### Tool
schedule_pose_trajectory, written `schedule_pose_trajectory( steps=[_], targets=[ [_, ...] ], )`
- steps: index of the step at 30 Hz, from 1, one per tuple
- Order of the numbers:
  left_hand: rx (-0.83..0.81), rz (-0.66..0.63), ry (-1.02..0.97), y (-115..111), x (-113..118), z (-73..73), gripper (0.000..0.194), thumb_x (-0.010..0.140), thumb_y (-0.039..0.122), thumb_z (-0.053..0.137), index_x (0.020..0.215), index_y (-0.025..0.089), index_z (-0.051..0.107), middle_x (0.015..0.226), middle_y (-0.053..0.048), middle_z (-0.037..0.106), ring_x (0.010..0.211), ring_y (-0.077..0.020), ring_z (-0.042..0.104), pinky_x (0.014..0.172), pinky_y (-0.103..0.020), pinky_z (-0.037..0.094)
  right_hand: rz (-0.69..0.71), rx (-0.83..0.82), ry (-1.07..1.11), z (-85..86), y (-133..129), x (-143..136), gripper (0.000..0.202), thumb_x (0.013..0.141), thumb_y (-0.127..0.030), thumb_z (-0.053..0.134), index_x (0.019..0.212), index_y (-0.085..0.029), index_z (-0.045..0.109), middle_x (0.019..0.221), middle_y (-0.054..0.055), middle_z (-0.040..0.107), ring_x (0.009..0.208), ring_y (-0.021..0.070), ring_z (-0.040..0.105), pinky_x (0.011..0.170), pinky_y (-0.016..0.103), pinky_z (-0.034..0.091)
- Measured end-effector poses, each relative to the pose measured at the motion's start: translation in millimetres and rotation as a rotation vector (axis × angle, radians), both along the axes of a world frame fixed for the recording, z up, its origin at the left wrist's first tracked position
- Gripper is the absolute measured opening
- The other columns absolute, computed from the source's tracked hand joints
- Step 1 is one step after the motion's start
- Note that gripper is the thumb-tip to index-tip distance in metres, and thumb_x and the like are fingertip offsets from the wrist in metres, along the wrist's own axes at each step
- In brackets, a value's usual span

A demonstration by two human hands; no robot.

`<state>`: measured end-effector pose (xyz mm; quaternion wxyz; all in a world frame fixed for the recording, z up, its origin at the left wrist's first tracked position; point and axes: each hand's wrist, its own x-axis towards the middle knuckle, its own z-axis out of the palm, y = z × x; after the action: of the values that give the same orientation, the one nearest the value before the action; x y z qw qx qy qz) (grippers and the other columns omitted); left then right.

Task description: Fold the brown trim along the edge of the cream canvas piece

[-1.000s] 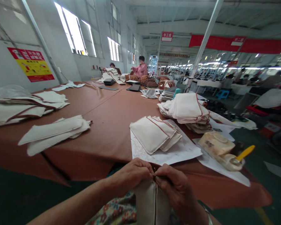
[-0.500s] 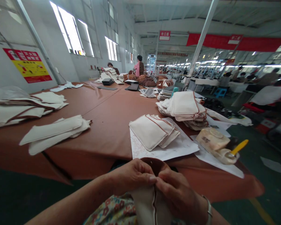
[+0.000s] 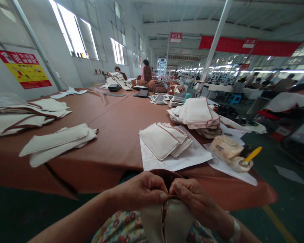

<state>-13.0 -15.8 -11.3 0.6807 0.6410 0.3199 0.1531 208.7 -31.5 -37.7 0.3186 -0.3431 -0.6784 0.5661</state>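
Note:
At the table's near edge my left hand [image 3: 145,190] is closed, thumb and fingers pinching the top of a cream fabric piece [image 3: 178,216] with brown edging. My right hand [image 3: 196,197] pinches the same piece just to the right, its fingers bent in. Between them a dark brown seam runs down the middle of the fabric, which hangs over my lap. A curved brown strip [image 3: 164,173] shows behind my fingertips; whether it joins the fabric is hidden. Beyond my hands, a small stack of cream panels [image 3: 160,140] with brown trim lies on white paper [image 3: 200,157].
A taller pile of cream panels [image 3: 196,111] stands behind right. Near the right edge sits a stained plastic container [image 3: 225,146] with a yellow-handled brush [image 3: 253,154]. More cream pieces [image 3: 58,141] lie at left on the brown-covered table [image 3: 111,135]. People work farther back.
My right hand has moved slightly up and away from the left, its fingers shifting their grip along the fabric's top. The view has turned slightly right.

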Motion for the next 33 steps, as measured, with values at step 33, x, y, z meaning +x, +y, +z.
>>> schedule_pose_trajectory(
  steps=[33],
  targets=[
    [-0.038, 0.315, -0.301, -22, 29, -23.3, 0.052, 0.072, 0.063, 0.071, 0.07, 0.017, 0.047, 0.058, 0.005, 0.042, 0.049, -0.0062, 0.028, 0.045, -0.02, 0.02, -0.094, -0.001, 0.25, -33.9, 5, -13, 0.054, 0.079, -0.063, 0.063, 0.058, -0.018, 0.043, 0.056, -0.004, 0.04, 0.052, 0.0089, 0.033, 0.049, 0.023, 0.03]
  ],
)
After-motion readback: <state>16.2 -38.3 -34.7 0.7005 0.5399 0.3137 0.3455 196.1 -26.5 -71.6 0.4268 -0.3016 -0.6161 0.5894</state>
